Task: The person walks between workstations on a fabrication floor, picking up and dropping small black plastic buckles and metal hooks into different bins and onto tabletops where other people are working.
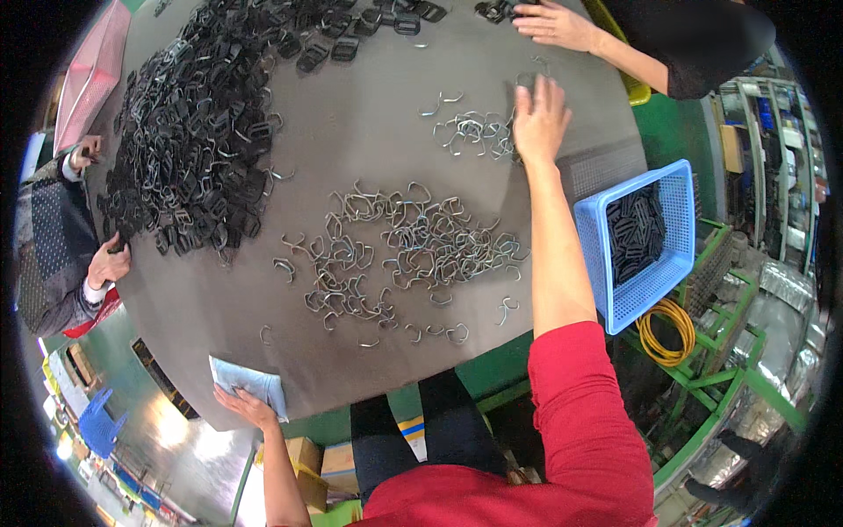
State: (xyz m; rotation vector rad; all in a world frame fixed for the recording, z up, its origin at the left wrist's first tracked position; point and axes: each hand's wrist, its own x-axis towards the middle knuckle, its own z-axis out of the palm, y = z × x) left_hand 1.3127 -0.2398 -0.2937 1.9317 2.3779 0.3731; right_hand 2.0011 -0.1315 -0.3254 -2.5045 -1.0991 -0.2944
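My left hand [248,408] lies with its fingers stretched out along the lower edge of a light blue folded packet [255,383] at the table's near-left edge. Its thumb is hidden. Reaching far to the right, my right hand [541,121] is open, fingers spread and a little blurred, beside a small cluster of bent metal wire hooks [472,129]. I see nothing held in it. Between my hands spreads a larger heap of the same metal hooks [439,241]. A big pile of black buckles [193,140] covers the left side of the grey table [386,105].
A blue plastic basket [592,255] of black strip-like parts stands at the table's right edge, above a coiled yellow hose [665,334]. A co-worker's hand [558,26] touches black parts at the far right. Another person's hands [107,263] are at the left edge.
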